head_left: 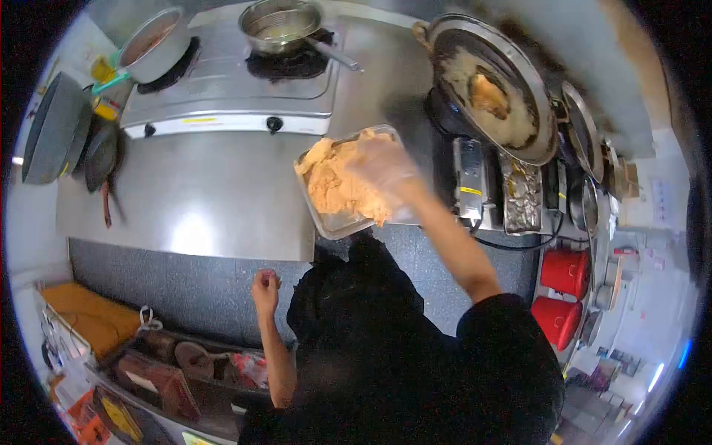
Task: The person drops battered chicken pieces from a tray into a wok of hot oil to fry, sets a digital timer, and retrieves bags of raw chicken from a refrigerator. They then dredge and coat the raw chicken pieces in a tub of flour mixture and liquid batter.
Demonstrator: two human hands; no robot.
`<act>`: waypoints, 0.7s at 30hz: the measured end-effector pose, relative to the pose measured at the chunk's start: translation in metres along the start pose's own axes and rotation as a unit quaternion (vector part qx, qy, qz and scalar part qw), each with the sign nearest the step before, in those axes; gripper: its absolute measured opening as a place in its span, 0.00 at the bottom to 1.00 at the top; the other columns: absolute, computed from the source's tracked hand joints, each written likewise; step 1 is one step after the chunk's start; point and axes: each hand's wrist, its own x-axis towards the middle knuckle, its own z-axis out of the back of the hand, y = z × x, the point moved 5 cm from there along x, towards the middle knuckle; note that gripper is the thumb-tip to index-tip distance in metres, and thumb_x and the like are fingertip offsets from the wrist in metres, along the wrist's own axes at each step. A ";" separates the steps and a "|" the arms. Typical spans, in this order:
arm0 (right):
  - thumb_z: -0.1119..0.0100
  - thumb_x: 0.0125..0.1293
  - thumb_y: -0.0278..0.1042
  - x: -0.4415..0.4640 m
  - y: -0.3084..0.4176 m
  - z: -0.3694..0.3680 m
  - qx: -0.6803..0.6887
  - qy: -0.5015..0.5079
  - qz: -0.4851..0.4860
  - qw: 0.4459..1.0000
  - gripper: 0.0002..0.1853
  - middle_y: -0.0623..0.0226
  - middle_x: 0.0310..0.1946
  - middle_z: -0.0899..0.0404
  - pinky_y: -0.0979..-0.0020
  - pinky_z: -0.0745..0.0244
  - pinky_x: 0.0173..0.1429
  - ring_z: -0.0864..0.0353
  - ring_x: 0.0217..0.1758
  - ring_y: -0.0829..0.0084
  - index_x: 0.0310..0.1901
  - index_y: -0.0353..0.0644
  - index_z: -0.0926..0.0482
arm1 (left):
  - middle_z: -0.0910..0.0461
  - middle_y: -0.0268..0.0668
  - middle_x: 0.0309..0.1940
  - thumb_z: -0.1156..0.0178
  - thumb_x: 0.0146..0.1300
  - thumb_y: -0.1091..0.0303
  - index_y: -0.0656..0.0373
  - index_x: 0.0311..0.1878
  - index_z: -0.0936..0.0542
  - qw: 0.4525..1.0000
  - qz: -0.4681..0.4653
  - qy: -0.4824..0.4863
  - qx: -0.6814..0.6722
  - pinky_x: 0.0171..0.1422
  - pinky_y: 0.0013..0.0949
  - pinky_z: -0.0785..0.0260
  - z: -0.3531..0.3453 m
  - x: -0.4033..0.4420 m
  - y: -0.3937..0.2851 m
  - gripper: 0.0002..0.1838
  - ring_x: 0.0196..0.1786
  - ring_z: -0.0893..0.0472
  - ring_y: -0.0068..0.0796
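Evidently, the right hand (384, 165) touches coated food (332, 184) in the tray (340, 228), grip unclear; the left hand (266, 281) is loosely closed.

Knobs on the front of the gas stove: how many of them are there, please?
2. The left knob is near the left end of the white front panel; the right knob is right of its middle. None seems hidden.

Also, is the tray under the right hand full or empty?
Mostly full: heaped orange-coated food covers most of the tray, with a bare strip showing at its near end.
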 end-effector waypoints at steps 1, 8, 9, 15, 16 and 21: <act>0.46 0.59 0.51 0.004 0.006 -0.039 -0.053 -0.072 0.036 0.995 0.24 0.47 0.47 0.23 0.60 0.29 0.55 0.23 0.51 0.52 0.49 0.41 0.24 | 0.23 0.35 0.23 0.45 0.65 0.70 0.64 0.36 0.26 1.000 -0.011 0.009 0.015 0.32 0.27 0.29 -0.001 0.000 -0.002 0.06 0.27 0.22 0.22; 0.44 0.51 0.33 -0.016 -0.017 -0.036 0.193 0.058 -0.012 0.979 0.17 0.48 0.44 0.24 0.59 0.31 0.55 0.24 0.50 0.52 0.44 0.38 0.26 | 0.22 0.36 0.23 0.44 0.63 0.69 0.63 0.36 0.24 0.999 -0.005 0.023 0.027 0.34 0.30 0.28 0.005 -0.006 0.024 0.07 0.26 0.21 0.26; 0.43 0.50 0.33 -0.015 -0.021 -0.038 0.194 0.063 0.005 0.979 0.16 0.48 0.43 0.23 0.59 0.30 0.54 0.23 0.49 0.52 0.43 0.39 0.26 | 0.22 0.37 0.23 0.43 0.63 0.69 0.63 0.36 0.24 0.998 0.001 0.026 0.048 0.34 0.30 0.28 0.004 -0.007 0.025 0.07 0.26 0.21 0.26; 0.39 0.51 0.43 -0.019 -0.023 -0.030 0.142 0.086 0.045 0.985 0.18 0.51 0.41 0.21 0.60 0.27 0.48 0.22 0.44 0.54 0.41 0.42 0.22 | 0.21 0.40 0.24 0.44 0.62 0.69 0.64 0.37 0.23 0.993 -0.006 0.047 0.106 0.35 0.32 0.27 0.000 -0.002 0.029 0.07 0.28 0.19 0.30; 0.38 0.51 0.43 -0.025 -0.024 -0.011 0.155 0.065 0.021 0.986 0.18 0.53 0.39 0.21 0.61 0.27 0.47 0.21 0.43 0.56 0.41 0.42 0.22 | 0.20 0.40 0.24 0.44 0.62 0.70 0.64 0.38 0.24 0.993 -0.018 0.051 0.101 0.35 0.33 0.27 0.001 0.001 0.035 0.07 0.28 0.19 0.30; 0.36 0.56 0.28 -0.051 -0.082 0.104 0.524 -0.146 0.058 0.837 0.15 0.68 0.43 0.20 0.73 0.25 0.50 0.23 0.43 0.77 0.46 0.38 0.24 | 0.20 0.41 0.26 0.45 0.62 0.70 0.63 0.38 0.23 0.994 0.021 0.029 0.102 0.37 0.34 0.27 0.004 -0.007 0.033 0.06 0.29 0.19 0.31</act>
